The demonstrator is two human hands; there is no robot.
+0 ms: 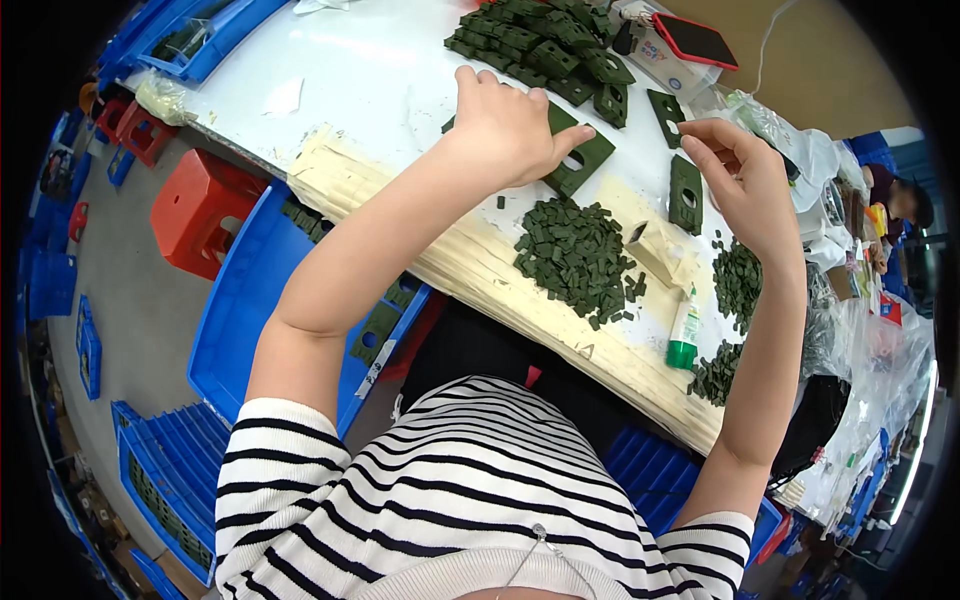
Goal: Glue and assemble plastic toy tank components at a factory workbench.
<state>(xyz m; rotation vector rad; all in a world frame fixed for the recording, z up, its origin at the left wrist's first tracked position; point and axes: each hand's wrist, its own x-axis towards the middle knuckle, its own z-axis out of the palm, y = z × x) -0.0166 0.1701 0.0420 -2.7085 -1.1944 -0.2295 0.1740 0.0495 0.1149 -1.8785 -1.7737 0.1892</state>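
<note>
My left hand (510,130) lies over a dark green flat part with a round hole (590,165), its thumb stretched out across the part and its fingers spread apart. My right hand (740,180) is raised at the right, thumb and index fingertips close together in a pinch; anything between them is too small to make out. Just beside those fingertips lie two more holed green parts, one farther off (665,118) and one nearer (685,195). In front of my left hand is a heap of small dark green rectangular pieces (575,255).
Stacked green parts (540,45) fill the far side of the table (370,80). A red-edged phone (697,40) rests on a box. A green-and-white bottle (685,330) and more small pieces (737,285) lie at right. Blue bins (240,300) and a red stool (205,215) stand left.
</note>
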